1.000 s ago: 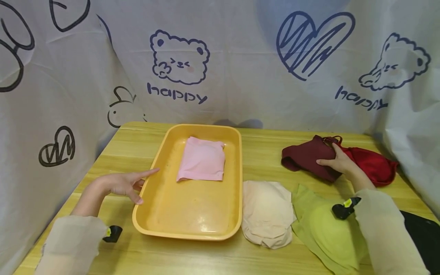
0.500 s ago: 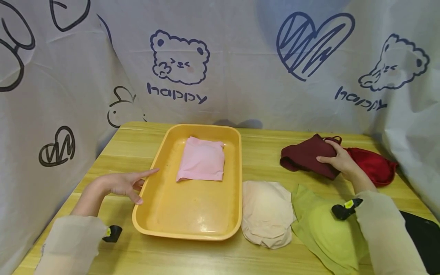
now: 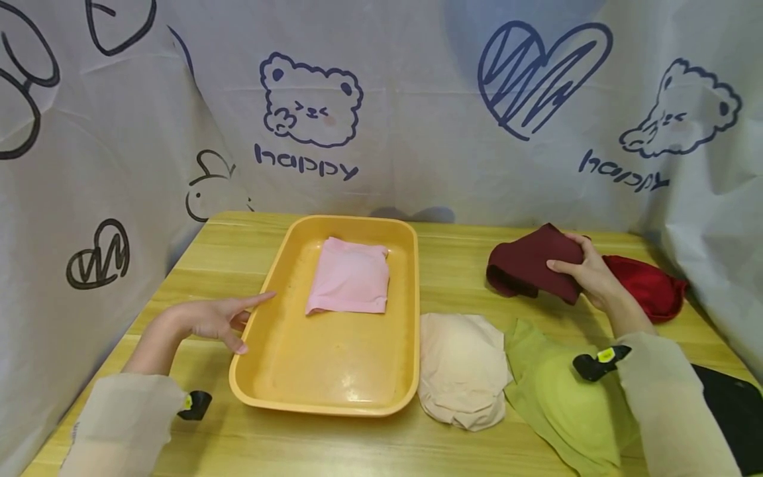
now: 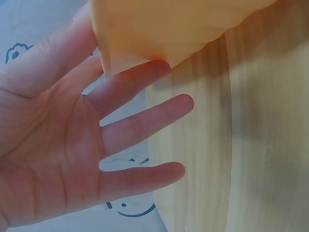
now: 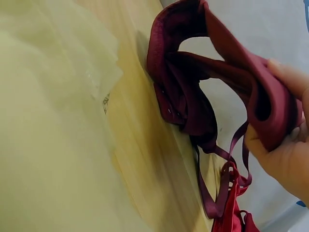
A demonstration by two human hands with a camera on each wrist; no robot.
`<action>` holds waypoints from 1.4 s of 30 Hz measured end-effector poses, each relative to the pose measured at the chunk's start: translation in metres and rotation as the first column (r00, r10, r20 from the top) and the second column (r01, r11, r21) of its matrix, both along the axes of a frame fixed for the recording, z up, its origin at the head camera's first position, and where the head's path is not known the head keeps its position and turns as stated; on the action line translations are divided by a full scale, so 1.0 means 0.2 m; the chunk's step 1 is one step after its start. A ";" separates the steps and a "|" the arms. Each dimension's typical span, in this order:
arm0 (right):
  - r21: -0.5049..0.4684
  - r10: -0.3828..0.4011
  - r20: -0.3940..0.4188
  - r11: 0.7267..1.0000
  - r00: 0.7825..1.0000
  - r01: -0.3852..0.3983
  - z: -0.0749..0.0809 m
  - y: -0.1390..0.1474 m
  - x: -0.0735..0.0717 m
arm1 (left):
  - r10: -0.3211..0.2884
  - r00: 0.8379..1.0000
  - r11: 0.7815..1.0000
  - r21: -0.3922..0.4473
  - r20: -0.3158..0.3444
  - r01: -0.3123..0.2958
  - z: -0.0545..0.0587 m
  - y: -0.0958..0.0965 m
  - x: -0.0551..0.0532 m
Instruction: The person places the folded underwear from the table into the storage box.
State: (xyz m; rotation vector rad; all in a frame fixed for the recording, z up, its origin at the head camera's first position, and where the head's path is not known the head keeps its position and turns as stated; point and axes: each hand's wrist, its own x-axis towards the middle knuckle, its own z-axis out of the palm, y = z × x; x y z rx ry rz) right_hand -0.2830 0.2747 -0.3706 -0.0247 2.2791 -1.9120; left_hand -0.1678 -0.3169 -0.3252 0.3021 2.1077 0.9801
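Note:
My right hand (image 3: 596, 273) pinches a maroon bra (image 3: 529, 258) near its right end, thumb on the near side. In the right wrist view the folded bra (image 5: 236, 63) is lifted at the held end, and its thin straps (image 5: 210, 195) hang beside a red bra (image 5: 231, 208). My left hand (image 3: 217, 321) rests at the left rim of a yellow tray (image 3: 250, 391); index finger and thumb lie over the edge. In the left wrist view its other fingers (image 4: 145, 118) are straight and spread outside the tray wall. A pink folded garment (image 3: 352, 277) lies inside the tray.
A beige folded garment (image 3: 461, 371) lies against the tray's right side. Beside it are a yellow-green bra (image 3: 572, 397), partly under the right forearm, and a black item (image 3: 733, 411) at the right edge. White cloth walls (image 3: 417, 132) enclose the wooden table (image 3: 334, 450).
My right hand has raised the maroon bra's held end a little off the pile, and its strap loop has slipped from sight behind the hand. My left hand and the tray have not moved.

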 end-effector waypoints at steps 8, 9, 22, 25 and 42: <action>-0.223 -0.012 -0.011 0.975 1.000 0.009 0.03 -0.03 0.01 | -0.002 1.000 1.000 -0.013 -0.008 0.002 0.00 0.00 0.00; -0.232 -0.013 -0.015 0.973 1.000 0.009 0.03 -0.03 0.01 | -0.001 1.000 1.000 -0.014 -0.007 0.001 0.00 0.00 0.00; -0.412 0.006 -0.077 0.910 0.997 -0.038 0.12 -0.16 0.04 | -0.003 1.000 1.000 -0.008 0.002 0.003 0.00 0.01 0.00; -0.408 0.002 -0.077 0.912 0.997 -0.034 0.14 -0.19 0.04 | -0.002 1.000 1.000 -0.011 0.000 0.002 0.00 0.01 0.00; -0.487 0.063 -0.150 0.864 0.987 -0.129 0.23 -0.37 0.06 | -0.004 1.000 1.000 -0.001 -0.005 0.004 0.00 0.00 0.00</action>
